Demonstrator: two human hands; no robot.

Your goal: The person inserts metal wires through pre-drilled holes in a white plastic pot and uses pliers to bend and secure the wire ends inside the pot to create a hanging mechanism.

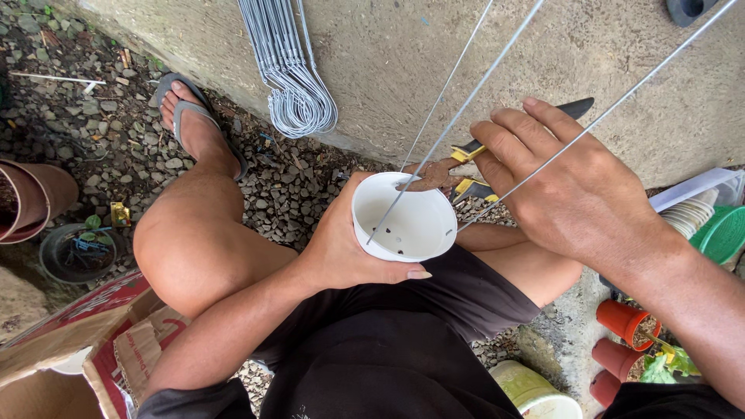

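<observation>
My left hand grips a small white plastic pot from the side, its mouth facing up; small holes show in its bottom. Thin metal wires run from the pot up and away; one ends inside the pot. My right hand hovers over the pot's right rim with fingers bent, touching one wire. Rusty pliers with yellow and black handles lie just beyond the pot, partly hidden under my right hand. Whether my right hand pinches the wire I cannot tell.
A bundle of bent wire hangers lies on the concrete slab. Gravel covers the ground. Brown pots and a cardboard box sit left; small terracotta pots, a green basket and stacked white pots sit right.
</observation>
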